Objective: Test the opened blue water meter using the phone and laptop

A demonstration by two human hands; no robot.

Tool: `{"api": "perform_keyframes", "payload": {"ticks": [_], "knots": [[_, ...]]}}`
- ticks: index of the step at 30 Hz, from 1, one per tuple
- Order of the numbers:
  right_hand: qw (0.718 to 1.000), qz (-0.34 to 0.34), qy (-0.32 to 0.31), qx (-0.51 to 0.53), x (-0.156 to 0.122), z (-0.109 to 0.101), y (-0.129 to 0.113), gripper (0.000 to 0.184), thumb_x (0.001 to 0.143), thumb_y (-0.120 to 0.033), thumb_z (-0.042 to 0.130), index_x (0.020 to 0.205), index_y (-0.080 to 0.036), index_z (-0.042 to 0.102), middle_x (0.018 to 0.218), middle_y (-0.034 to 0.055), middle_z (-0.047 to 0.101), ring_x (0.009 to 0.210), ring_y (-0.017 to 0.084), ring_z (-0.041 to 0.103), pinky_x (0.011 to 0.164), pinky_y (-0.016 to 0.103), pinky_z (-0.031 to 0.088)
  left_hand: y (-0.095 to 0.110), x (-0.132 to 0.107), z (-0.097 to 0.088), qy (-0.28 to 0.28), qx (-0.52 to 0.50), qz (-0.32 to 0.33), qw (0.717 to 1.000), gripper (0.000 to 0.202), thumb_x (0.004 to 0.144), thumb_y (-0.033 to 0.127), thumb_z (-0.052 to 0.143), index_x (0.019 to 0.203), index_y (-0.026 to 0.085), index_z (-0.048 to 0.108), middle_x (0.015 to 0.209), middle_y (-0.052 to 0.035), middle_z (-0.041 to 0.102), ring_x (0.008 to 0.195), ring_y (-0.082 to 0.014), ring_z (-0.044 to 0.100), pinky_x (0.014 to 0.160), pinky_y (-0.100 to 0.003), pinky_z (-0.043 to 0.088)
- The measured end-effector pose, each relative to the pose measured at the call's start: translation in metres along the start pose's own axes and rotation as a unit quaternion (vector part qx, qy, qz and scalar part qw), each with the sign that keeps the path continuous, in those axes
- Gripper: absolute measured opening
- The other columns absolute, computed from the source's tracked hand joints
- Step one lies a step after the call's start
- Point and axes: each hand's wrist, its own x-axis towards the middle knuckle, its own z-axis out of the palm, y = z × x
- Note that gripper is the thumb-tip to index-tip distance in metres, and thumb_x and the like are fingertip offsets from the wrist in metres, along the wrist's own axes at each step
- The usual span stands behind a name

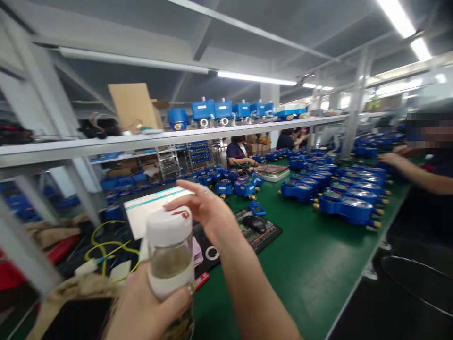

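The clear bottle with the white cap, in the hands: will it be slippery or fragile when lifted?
The bottle looks like smooth glass or hard plastic, so probably rigid and somewhat slippery. It seems part full, so likely weighty. The left hand wraps its base; the right hand rests at the cap.

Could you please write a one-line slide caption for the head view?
Left hand grips a white-capped bottle while the right hand hovers at its cap, above a green workbench lined with blue meters.

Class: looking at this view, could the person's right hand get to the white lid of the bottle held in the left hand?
Probably yes: the right hand is open just beside the white lid, nothing lies between them, and the left hand grips the bottle lower down.
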Motion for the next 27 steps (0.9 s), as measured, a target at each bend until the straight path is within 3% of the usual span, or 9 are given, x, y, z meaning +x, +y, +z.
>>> {"api": "perform_keyframes", "payload": {"ticks": [3,6,8,11,13,16,19,24,27], "knots": [[0.993,-0.050,0.061,-0.094,-0.003,0.000,-0.016,0.051,0.085,-0.057,0.054,0.121,-0.021,0.058,0.101,0.0058,0.071,0.095,0.019,0.065,0.084,0.033,0.049,0.026,-0.019,-0.005,0.013,-0.046,-0.056,0.997,0.039,0.066,0.040,0.063,0.097,0.017,0.057,0.091,-0.0035,0.062,0.082,-0.0224,0.056,0.074,-0.031,0.043],[0.982,-0.024,-0.110,-0.151,-0.013,0.002,-0.038,0.057,0.082,-0.058,0.056,0.128,-0.025,0.057,0.123,0.0057,0.064,0.111,0.022,0.060,0.086,0.036,0.049,0.042,-0.038,0.001,0.007,-0.111,-0.042,0.993,0.045,0.065,0.033,0.067,0.103,0.015,0.052,0.096,-0.0043,0.061,0.086,-0.0209,0.055,0.075,-0.030,0.042],[0.958,0.012,-0.203,-0.201,-0.023,0.001,-0.057,0.058,0.084,-0.059,0.055,0.132,-0.026,0.056,0.120,0.0062,0.066,0.107,0.021,0.061,0.082,0.036,0.050,0.047,-0.054,0.008,0.006,-0.134,-0.017,0.991,0.044,0.064,0.028,0.069,0.102,0.014,0.053,0.094,-0.0036,0.060,0.083,-0.0192,0.054,0.072,-0.028,0.041],[0.941,0.011,-0.146,-0.304,-0.040,-0.008,-0.089,0.059,0.090,-0.060,0.047,0.130,-0.019,0.058,0.088,0.0057,0.072,0.076,0.017,0.066,0.069,0.034,0.049,0.054,-0.080,0.015,0.004,-0.157,0.015,0.988,0.037,0.064,0.026,0.071,0.096,0.013,0.056,0.090,-0.0030,0.061,0.081,-0.0174,0.053,0.074,-0.027,0.041],[0.933,0.006,-0.112,-0.342,-0.055,-0.011,-0.111,0.058,0.093,-0.059,0.041,0.128,-0.017,0.059,0.083,0.0053,0.070,0.075,0.017,0.066,0.068,0.034,0.050,0.061,-0.095,0.019,-0.006,-0.177,0.020,0.984,0.037,0.066,0.027,0.072,0.097,0.013,0.059,0.093,-0.0033,0.063,0.085,-0.0180,0.056,0.077,-0.026,0.043],[0.915,-0.010,-0.224,-0.335,-0.077,0.001,-0.137,0.051,0.092,-0.047,0.050,0.135,-0.020,0.052,0.124,0.0095,0.062,0.112,0.021,0.058,0.088,0.035,0.050,0.071,-0.109,0.026,-0.022,-0.170,0.012,0.985,0.037,0.065,0.026,0.071,0.098,0.014,0.061,0.093,-0.0027,0.065,0.085,-0.0179,0.058,0.076,-0.025,0.044],[0.839,-0.021,-0.388,-0.381,-0.085,0.017,-0.149,0.062,0.085,-0.038,0.061,0.142,-0.019,0.044,0.139,0.0105,0.051,0.120,0.022,0.052,0.097,0.036,0.047,0.080,-0.112,0.035,-0.054,-0.151,0.006,0.987,0.033,0.063,0.027,0.069,0.092,0.014,0.062,0.088,-0.0023,0.064,0.083,-0.0187,0.058,0.072,-0.026,0.043],[0.753,0.006,-0.323,-0.573,-0.069,0.008,-0.163,0.064,0.085,-0.039,0.064,0.140,-0.013,0.046,0.114,0.0107,0.065,0.100,0.020,0.061,0.088,0.033,0.050,0.084,-0.100,0.050,-0.063,-0.121,-0.008,0.991,0.047,0.059,0.032,0.068,0.100,0.012,0.057,0.095,-0.0048,0.063,0.087,-0.0218,0.057,0.076,-0.028,0.044],[0.741,0.011,-0.393,-0.545,-0.062,-0.009,-0.169,0.054,0.085,-0.025,0.063,0.137,-0.020,0.051,0.127,0.0042,0.061,0.105,0.014,0.060,0.087,0.023,0.050,0.078,-0.082,0.059,-0.086,-0.091,-0.020,0.992,0.051,0.062,0.039,0.069,0.104,0.013,0.055,0.097,-0.0044,0.063,0.086,-0.0216,0.057,0.073,-0.028,0.045]]}}
